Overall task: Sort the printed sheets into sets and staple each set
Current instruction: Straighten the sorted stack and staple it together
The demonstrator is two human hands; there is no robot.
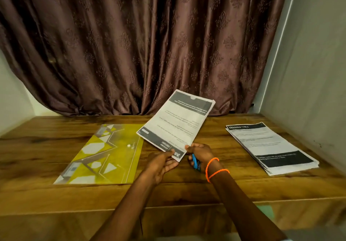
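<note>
Wooden table [56, 199] meets brown curtain [131, 44], grey wall [309, 63].

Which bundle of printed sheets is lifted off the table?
The bundle at the centre, pinched at its near corner by both hands. The other stack lies flat on the table at the right.

Looked like a home room: patterned brown curtain [142, 40] hung behind a wooden table [187, 188], plain painted walls [314, 53] either side.
</note>
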